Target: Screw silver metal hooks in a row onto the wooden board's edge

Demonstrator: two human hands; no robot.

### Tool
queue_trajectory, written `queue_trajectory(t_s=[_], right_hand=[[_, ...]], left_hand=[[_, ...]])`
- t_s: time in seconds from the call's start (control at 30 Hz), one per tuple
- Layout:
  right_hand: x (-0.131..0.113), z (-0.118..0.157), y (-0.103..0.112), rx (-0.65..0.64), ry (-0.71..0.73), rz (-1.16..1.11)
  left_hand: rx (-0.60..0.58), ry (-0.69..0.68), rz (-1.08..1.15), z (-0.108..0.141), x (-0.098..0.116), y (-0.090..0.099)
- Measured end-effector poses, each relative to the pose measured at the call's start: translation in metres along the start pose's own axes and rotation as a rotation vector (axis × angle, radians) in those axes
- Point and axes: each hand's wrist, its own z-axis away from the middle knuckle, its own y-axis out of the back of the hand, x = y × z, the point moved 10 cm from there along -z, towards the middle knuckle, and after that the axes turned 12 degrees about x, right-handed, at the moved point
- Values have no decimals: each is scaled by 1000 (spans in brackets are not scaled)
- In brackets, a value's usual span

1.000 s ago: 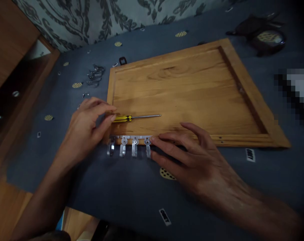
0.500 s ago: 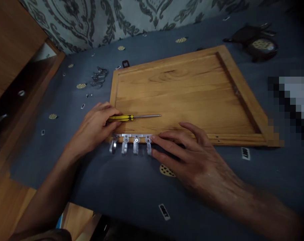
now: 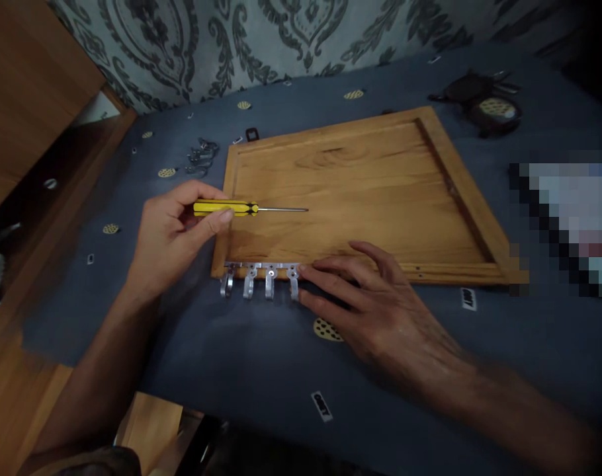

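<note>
My left hand (image 3: 169, 231) grips the yellow and black handle of a screwdriver (image 3: 226, 208) between thumb and fingers, raised above the left side of a framed wooden board (image 3: 360, 192). The screwdriver's shaft points right. Along the board's near left edge lies a metal strip with several silver hooks (image 3: 270, 281) hanging off the front. My right hand (image 3: 380, 304) rests at the near edge with its fingers spread, index and thumb touching the rightmost hook.
More metal hooks (image 3: 202, 155) lie behind my left hand on the blue patterned cloth (image 3: 246, 383). A small brown square piece (image 3: 252, 135) sits behind the board. Dark objects (image 3: 494, 106) lie at the back right, near a blurred-out item. A patterned curtain hangs behind.
My left hand has lifted the screwdriver off the board's left part, slightly up and left, and now holds it firmly. My right hand has stayed at the rightmost hook. The view has shifted slightly.
</note>
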Motion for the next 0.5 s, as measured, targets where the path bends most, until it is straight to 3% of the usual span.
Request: queue_trajectory(t_s=[0.2,0.33,0.5], right_hand=[[-1,0,-1,-8,20,18],[-2,2,1,110,45,52],[3,11,-6,210,45,38]], left_hand=[[-158,-33,-30,5,-21,-28],[-168,-102,-105,10,-30,-42],[-172,-160,-172,17,-25,-52]])
